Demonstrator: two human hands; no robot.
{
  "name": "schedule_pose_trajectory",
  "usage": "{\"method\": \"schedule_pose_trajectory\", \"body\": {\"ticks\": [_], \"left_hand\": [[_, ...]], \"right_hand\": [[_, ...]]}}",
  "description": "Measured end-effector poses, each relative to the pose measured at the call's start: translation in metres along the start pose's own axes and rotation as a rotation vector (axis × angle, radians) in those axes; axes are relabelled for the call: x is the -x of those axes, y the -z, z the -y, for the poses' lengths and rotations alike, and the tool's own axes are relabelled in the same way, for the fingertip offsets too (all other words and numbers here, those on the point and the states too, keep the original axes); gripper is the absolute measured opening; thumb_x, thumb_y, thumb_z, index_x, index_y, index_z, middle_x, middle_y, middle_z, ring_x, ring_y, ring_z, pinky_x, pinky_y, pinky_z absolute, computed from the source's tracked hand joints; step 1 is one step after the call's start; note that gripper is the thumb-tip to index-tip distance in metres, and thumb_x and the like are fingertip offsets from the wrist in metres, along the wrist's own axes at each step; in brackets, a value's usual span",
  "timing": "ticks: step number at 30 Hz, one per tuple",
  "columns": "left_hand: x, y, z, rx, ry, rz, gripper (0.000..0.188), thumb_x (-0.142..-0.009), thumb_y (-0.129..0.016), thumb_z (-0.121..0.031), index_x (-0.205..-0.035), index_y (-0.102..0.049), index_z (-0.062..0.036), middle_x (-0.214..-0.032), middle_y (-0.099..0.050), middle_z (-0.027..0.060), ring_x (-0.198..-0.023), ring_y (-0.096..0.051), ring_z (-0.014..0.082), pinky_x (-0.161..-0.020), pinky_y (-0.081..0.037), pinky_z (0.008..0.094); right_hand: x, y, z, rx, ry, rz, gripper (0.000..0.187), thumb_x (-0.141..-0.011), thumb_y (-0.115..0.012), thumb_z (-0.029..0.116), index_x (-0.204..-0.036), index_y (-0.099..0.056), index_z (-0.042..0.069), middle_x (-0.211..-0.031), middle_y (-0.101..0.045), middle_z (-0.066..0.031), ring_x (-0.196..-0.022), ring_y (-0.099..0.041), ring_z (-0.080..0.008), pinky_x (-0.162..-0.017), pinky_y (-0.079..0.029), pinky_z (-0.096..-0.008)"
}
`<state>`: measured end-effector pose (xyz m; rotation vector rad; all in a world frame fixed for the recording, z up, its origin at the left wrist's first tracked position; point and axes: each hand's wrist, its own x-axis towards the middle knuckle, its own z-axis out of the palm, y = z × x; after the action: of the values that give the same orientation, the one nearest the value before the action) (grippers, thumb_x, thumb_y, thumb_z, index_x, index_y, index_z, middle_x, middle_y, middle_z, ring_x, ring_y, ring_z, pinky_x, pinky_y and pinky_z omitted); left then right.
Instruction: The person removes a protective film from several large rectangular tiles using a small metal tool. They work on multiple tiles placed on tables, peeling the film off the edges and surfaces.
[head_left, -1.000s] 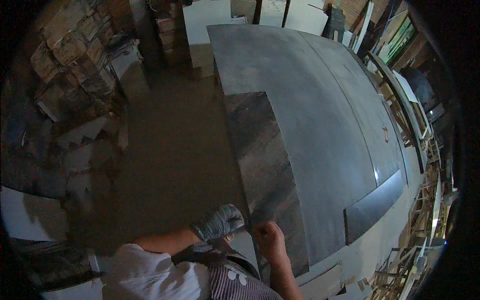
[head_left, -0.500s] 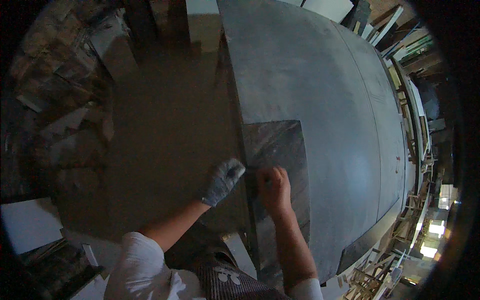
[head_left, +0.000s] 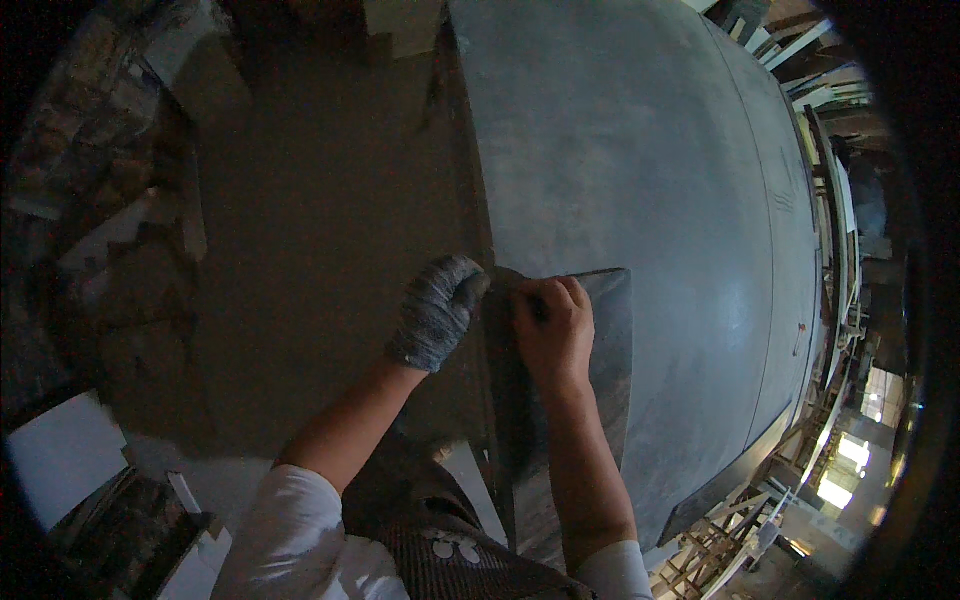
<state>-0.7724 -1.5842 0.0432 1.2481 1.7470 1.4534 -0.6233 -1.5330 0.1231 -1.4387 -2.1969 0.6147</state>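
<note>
A dark, streaked rectangular panel [head_left: 605, 340] lies along the left edge of a large grey tabletop [head_left: 620, 150]. My left hand [head_left: 437, 312], in a grey knitted glove, is closed with thumb against fingers, just beside the panel's far left corner. Bare and curled, my right hand [head_left: 555, 325] rests over the panel near that same corner. Its fingertips point toward the left hand, with a small gap between the two. Whatever either hand pinches is hidden by the fingers and the dim light.
Left of the table the brown floor [head_left: 330, 250] lies in shadow, with stacked boards and offcuts [head_left: 120, 180] beyond. A white board [head_left: 68, 458] stands at lower left. Timber pieces [head_left: 715, 545] and long boards [head_left: 835, 220] line the table's right side.
Both hands have moved away from me along the panel's left edge, up to its far corner. They remain closed. The whole view has shifted slightly.
</note>
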Motion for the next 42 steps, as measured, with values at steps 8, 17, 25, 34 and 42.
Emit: {"method": "schedule_pose_trajectory", "body": {"ticks": [8, 17, 25, 34, 42], "left_hand": [[0.006, -0.003, -0.011, 0.021, -0.029, -0.087, 0.012, -0.089, -0.07, -0.017, -0.09, -0.065, -0.0058, -0.086, -0.066, 0.0142, -0.079, -0.065, 0.0336, -0.071, -0.052, 0.0398], [0.006, -0.003, -0.005, 0.178, -0.061, -0.01, 0.01, -0.089, -0.069, -0.013, -0.088, -0.063, -0.0055, -0.083, -0.064, 0.0144, -0.075, -0.064, 0.0331, -0.069, -0.052, 0.0396], [0.009, -0.003, -0.007, 0.115, -0.107, -0.015, 0.011, -0.086, -0.072, -0.008, -0.088, -0.062, -0.0039, -0.084, -0.065, 0.0153, -0.077, -0.065, 0.0324, -0.068, -0.053, 0.0395], [0.046, -0.033, 0.029, 0.271, 0.212, -0.134, 0.015, -0.082, -0.077, -0.005, -0.089, -0.063, -0.0055, -0.083, -0.068, 0.0123, -0.073, -0.067, 0.0288, -0.068, -0.054, 0.0363], [0.062, -0.044, 0.013, 0.425, 0.138, -0.291, 0.011, -0.092, -0.066, -0.017, -0.093, -0.066, -0.006, -0.089, -0.068, 0.0077, -0.079, -0.066, 0.0198, -0.071, -0.055, 0.033]], "right_hand": [[0.002, 0.006, 0.0, -0.031, 0.01, 0.027, 0.008, -0.078, -0.071, 0.005, -0.086, -0.069, 0.005, -0.094, -0.064, -0.013, -0.089, -0.063, -0.0315, -0.078, -0.053, -0.0392], [0.008, 0.003, -0.003, -0.058, 0.025, 0.002, 0.008, -0.077, -0.07, 0.004, -0.085, -0.066, 0.006, -0.09, -0.063, -0.0126, -0.086, -0.061, -0.0334, -0.076, -0.051, -0.0409], [0.005, 0.008, -0.003, 0.019, 0.128, -0.015, 0.006, -0.081, -0.071, 0.003, -0.081, -0.065, 0.003, -0.087, -0.063, -0.013, -0.083, -0.062, -0.0298, -0.071, -0.052, -0.0368], [-0.003, 0.011, 0.002, -0.022, 0.135, 0.087, 0.007, -0.082, -0.069, 0.002, -0.089, -0.069, 0.003, -0.095, -0.063, -0.0138, -0.09, -0.063, -0.0306, -0.079, -0.052, -0.038], [0.008, 0.013, -0.005, -0.029, 0.202, 0.095, 0.008, -0.08, -0.071, 0.002, -0.088, -0.069, 0.004, -0.094, -0.063, -0.0127, -0.088, -0.063, -0.0296, -0.078, -0.052, -0.0374]]}}
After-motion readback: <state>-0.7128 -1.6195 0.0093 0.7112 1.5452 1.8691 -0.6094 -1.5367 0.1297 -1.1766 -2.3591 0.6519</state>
